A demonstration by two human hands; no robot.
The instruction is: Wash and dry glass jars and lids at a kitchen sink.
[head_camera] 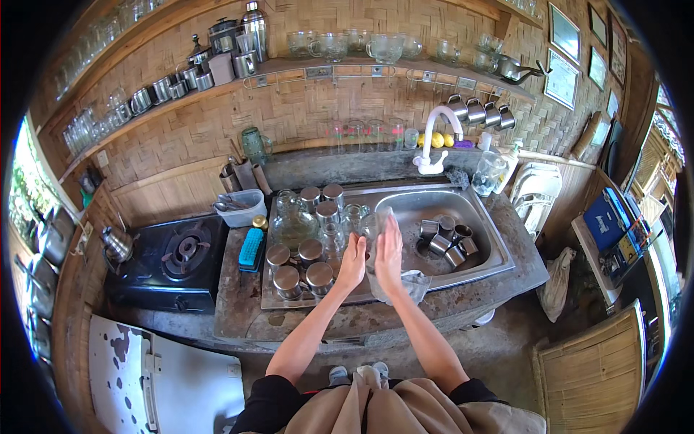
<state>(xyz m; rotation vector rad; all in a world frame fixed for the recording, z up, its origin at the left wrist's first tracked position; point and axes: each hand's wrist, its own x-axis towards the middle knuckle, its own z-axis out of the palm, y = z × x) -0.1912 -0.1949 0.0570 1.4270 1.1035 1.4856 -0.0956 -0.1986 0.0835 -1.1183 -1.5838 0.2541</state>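
Observation:
Between my two hands, over the inner edge of the sink, is a clear glass (370, 225) with a thin pale cloth (407, 285) around it. My left hand (353, 262) is at the glass's left side, fingers pointing away from me. Flat against the cloth on the other side lies my right hand (388, 257); the cloth hangs below its wrist. The palms hide part of the glass. Upside-down steel mugs (320, 275), a large glass jug (293, 225) and other glassware stand on the drainboard just left. Several steel cups (439, 245) lie in the sink basin (482, 257).
A white faucet (432, 141) rises behind the basin. Left of the drainboard are a blue brush (251, 248), a grey plastic tub (246, 210) and a black gas stove (146, 282). A clear pitcher (488, 173) and pump bottle (509, 163) stand behind right. Shelves of glassware line the wall.

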